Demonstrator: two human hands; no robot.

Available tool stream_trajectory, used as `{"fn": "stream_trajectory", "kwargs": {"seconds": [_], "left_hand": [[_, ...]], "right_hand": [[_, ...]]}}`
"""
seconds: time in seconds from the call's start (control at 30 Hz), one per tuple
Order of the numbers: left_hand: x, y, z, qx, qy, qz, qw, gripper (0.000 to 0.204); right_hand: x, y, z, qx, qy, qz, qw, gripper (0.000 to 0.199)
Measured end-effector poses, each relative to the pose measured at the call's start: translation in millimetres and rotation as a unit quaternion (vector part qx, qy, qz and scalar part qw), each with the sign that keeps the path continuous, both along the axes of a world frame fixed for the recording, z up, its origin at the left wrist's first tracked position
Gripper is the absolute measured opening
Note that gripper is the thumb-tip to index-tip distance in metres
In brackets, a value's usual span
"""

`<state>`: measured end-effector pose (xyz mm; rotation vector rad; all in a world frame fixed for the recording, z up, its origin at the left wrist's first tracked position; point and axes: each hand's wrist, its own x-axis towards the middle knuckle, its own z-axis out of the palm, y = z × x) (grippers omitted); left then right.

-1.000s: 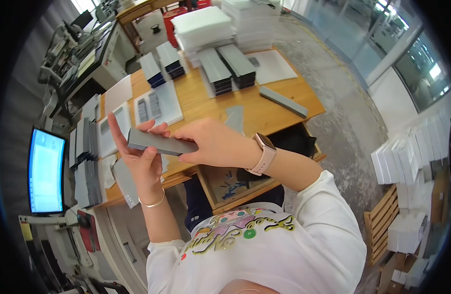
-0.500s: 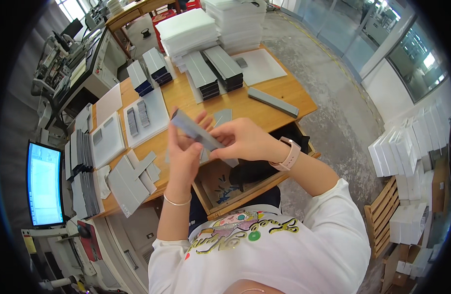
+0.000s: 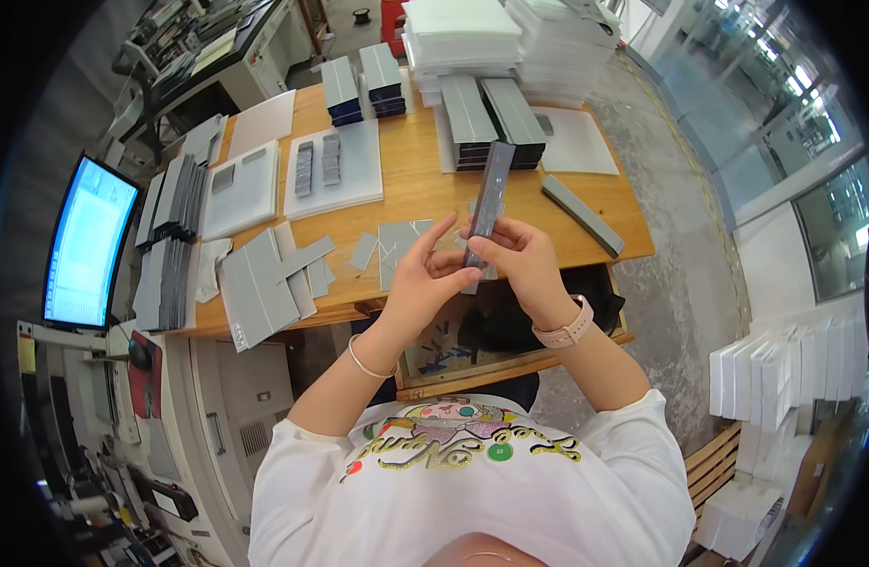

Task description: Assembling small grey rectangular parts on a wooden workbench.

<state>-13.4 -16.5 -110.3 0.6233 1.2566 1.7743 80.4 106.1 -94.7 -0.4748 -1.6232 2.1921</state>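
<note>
A long, narrow dark-grey strip (image 3: 491, 189) stands tilted over the table's front edge. I cannot make out whether it is one piece or a thin stack. My right hand (image 3: 524, 265) is closed around its lower part, thumb on the near face. My left hand (image 3: 423, 276) meets its bottom end with the thumb, while the index finger stretches out beside it. Flat grey pieces (image 3: 396, 248) with light lines lie on the table behind my left hand. To the right of my hands rests another long grey bar (image 3: 583, 215).
Below my hands an open drawer (image 3: 425, 387) holds small blue pieces. Grey stacks (image 3: 467, 109) stand at the back, before piled white sheets (image 3: 463, 38). Two rows of small grey pieces (image 3: 305, 170) lie on white sheets. A monitor (image 3: 89, 241) stands at the left.
The strip has swung from leaning left to nearly upright, its top now leaning slightly right. My left hand has slid down to its lower end. The whole view has turned.
</note>
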Motion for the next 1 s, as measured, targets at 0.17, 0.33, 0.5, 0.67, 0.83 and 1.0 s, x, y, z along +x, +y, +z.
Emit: {"fn": "stream_trajectory", "kwargs": {"seconds": [0.17, 0.33, 0.5, 0.67, 0.83, 1.0], "left_hand": [[-1.6, 4.6, -2.3, 0.034, -0.009, -0.046, 0.998, 0.067], [0.3, 2.9, -3.4, 0.030, -0.056, -0.071, 0.995, 0.064], [0.8, -0.5, -3.4, 0.034, -0.169, -0.120, 0.978, 0.061], [-1.0, -9.1, -5.1, -0.008, -0.210, -0.188, 0.959, 0.063], [1.9, -15.0, -13.8, -0.042, -0.243, -0.280, 0.928, 0.061], [1.0, -14.1, -14.3, -0.014, -0.268, -0.391, 0.880, 0.071]], "right_hand": [[2.0, -4.4, 5.8, -0.021, -0.048, -0.004, 0.999, 0.032], [8.9, -2.8, 6.4, 0.014, -0.058, 0.001, 0.998, 0.033], [26.3, 22.2, 1.8, 0.234, -0.040, 0.012, 0.971, 0.042], [32.2, 41.6, 44.4, 0.812, 0.048, -0.060, 0.578, 0.045], [27.7, 45.1, 49.9, 0.861, 0.223, 0.127, 0.440, 0.028], [36.7, 41.5, 42.6, 0.839, 0.237, 0.208, 0.443, 0.017]]}}
